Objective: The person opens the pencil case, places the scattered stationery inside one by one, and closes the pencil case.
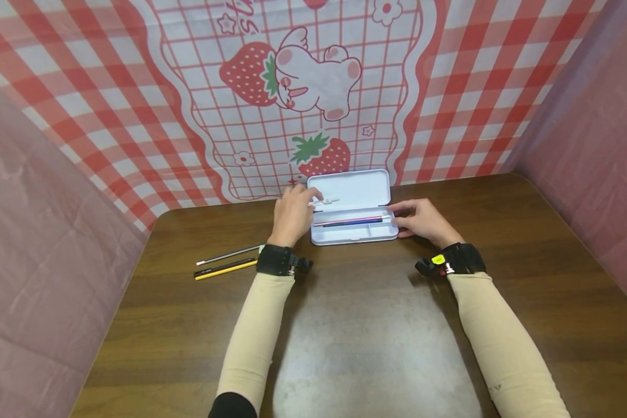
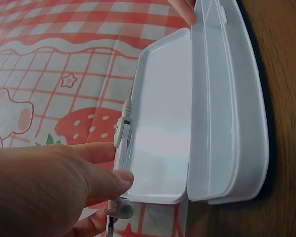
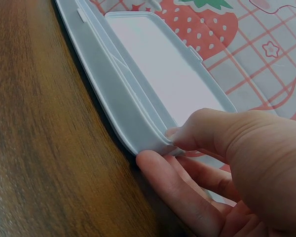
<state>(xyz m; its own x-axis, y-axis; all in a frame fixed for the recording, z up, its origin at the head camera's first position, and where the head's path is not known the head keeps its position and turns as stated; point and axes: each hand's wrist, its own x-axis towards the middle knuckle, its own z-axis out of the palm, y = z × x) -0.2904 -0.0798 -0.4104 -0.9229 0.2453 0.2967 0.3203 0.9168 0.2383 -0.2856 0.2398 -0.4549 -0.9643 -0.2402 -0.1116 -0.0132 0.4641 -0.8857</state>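
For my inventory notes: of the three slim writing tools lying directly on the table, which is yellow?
The bottom writing tool in the head view; the middle one is black, the top one grey with a pale tip.

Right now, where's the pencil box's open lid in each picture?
Head: the lid is near the middle, slightly right.
Left wrist: around the middle, upright in the picture.
Right wrist: upper middle, slanting.
Shared landmark: the printed red strawberry just past the lid.

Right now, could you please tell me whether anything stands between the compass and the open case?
Nothing visible blocks the compass in the left hand: the case is open, though pencils lie in its rear compartment.
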